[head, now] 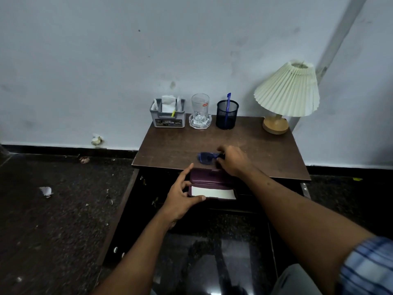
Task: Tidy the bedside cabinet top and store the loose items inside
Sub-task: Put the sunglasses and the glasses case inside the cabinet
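Gripping an open purple case [209, 184] by its left end, my left hand [180, 199] holds it just off the desk's [244, 143] front edge. My right hand [232, 159] pinches blue glasses [205, 157] near that edge. They're not yet cased; storing remains.

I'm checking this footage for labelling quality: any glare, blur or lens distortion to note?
Head view: dim, bluish light; glare patch on the glossy floor at the bottom edge; wide-angle bending tilts the lamp and the wall's baseboard; the blue glasses under the right hand are slightly soft; the left hand reads clearly.
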